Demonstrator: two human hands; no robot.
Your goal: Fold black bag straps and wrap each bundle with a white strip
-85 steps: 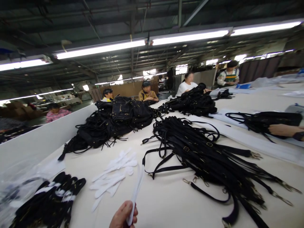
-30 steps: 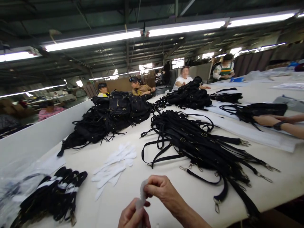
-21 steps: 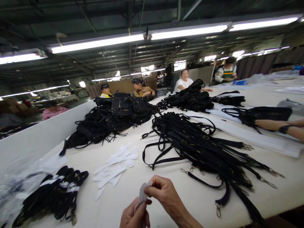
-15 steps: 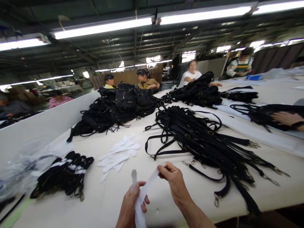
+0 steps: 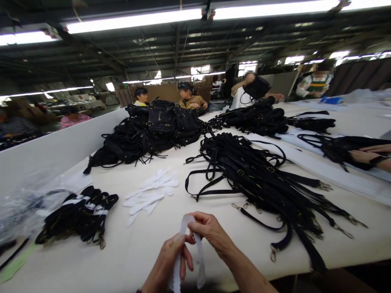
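My left hand [image 5: 171,260] is closed round the lower part of a white scalloped foam strip [image 5: 199,260]. My right hand [image 5: 209,232] pinches the top of the same strip, which bends over in a loop between the two hands. Both hands hover above the near edge of the cream table [image 5: 146,252]. A small pile of white strips [image 5: 151,194] lies just beyond them. A big heap of black straps with metal clasps [image 5: 259,183] lies to the right of my hands.
A bundle of banded black straps [image 5: 79,215] and clear plastic bags [image 5: 21,207] lie at the left. Heaps of black bags [image 5: 146,134] sit farther back. Several people work along the far side. Another person's hand [image 5: 369,156] rests on a black bag at the right.
My right hand came in and took the strip's top end, pulled it out sideways, then bent it over into a loop. The view tilted down slightly.
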